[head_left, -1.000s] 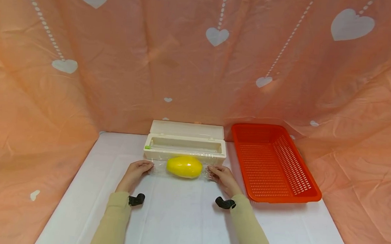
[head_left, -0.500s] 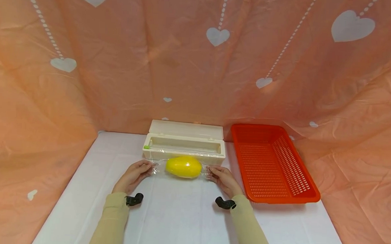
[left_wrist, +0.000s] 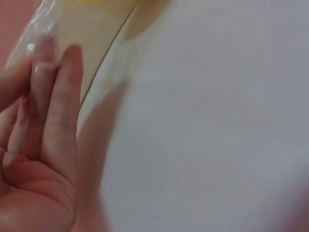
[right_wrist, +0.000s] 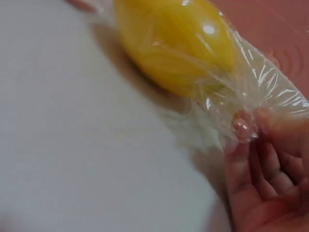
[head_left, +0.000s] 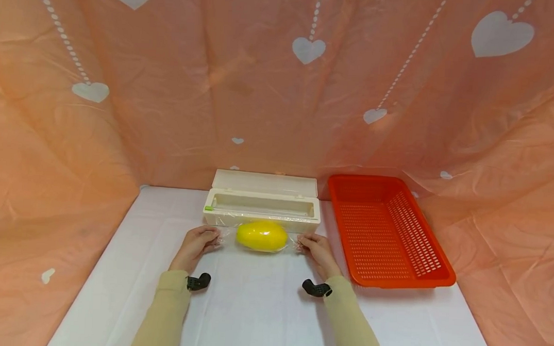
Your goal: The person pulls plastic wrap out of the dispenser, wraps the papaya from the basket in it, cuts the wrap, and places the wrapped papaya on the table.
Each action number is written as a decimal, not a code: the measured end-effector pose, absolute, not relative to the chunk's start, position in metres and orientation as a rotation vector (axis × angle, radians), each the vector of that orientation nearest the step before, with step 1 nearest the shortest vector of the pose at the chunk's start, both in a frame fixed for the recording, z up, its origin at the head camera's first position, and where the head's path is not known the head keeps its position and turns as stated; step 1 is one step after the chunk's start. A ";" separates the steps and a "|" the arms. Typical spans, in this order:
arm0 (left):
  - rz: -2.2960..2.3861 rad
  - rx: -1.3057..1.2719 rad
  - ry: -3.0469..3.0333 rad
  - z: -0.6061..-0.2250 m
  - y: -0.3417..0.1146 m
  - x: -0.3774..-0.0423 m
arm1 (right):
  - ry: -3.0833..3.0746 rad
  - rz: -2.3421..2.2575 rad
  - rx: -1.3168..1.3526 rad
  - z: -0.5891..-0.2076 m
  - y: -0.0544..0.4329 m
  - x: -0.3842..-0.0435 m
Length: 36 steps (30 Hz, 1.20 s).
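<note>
On a flat white tabletop, 2 beige sleeves w/ 2 bent black wrist pieces are nearest. L hand & R hand each pinch 1 end of clear, shiny plastic film. Btwn them, wrapped in it: 1 glossy yellow oval fruit. Off to R, 1 orange-red perforated plastic basket. Just behind fruit, 1 long off-white plastic box, lid up, stands btwn it & the peach fabric backdrop w/ white hearts.

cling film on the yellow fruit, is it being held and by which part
The cling film, by its two ends: the left hand pinches one, the right hand the other, with the yellow fruit between them.
</note>
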<state>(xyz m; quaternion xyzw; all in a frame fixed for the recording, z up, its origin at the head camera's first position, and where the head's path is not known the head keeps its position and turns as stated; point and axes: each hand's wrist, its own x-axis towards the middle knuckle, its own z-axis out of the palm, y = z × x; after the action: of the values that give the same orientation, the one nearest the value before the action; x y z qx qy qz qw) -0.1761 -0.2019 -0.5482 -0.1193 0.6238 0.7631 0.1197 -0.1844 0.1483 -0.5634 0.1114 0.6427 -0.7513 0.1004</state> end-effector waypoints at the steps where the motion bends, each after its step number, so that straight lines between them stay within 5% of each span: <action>1: 2.233 -0.358 1.821 -0.549 -0.201 -0.176 | 1.882 -2.225 0.326 -0.564 0.149 -0.183; 36: 2.346 -0.413 1.734 -0.534 -0.205 -0.177 | 1.977 -2.253 0.462 -0.550 0.152 -0.170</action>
<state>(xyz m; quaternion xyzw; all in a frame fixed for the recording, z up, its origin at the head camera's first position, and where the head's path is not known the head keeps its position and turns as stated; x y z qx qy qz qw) -0.1771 -0.2054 -0.5340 -0.1394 0.5858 0.7924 0.0976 -0.1701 0.1519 -0.5503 0.1520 0.6509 -0.7418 0.0544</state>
